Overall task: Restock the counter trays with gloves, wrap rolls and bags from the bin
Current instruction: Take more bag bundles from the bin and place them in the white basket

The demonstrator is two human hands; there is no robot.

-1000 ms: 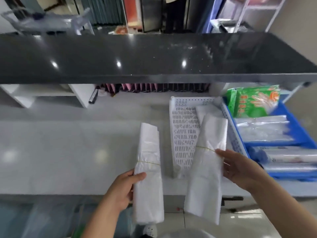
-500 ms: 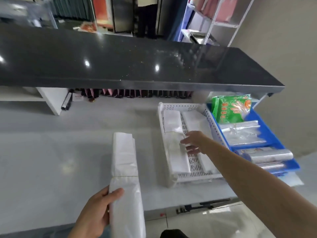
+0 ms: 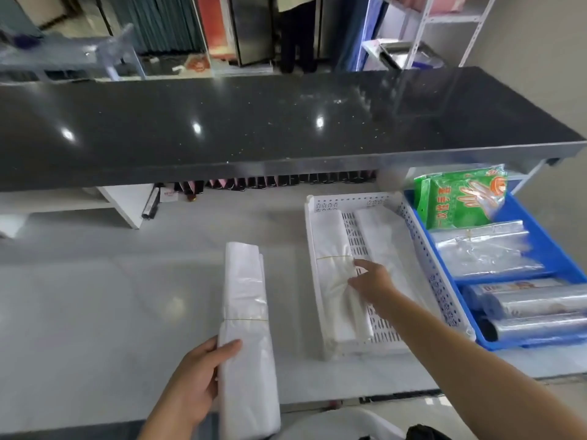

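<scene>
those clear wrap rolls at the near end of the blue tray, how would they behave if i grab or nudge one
The wrap rolls are round and lie on their sides, so a nudge would likely roll them. Their glossy film looks slippery to grip. They keep a straight shape, so probably stiff, unlike the bag bundle the left hand grips.

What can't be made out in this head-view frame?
- Bin: only a pale rim shows at the bottom edge; contents cut off.
- Print on the green glove packs: too small to read.
- Right hand: its fingers hide whether they pinch or merely touch the bag bundle in the white tray.
- Dark items under the black counter: shadowed.
</scene>
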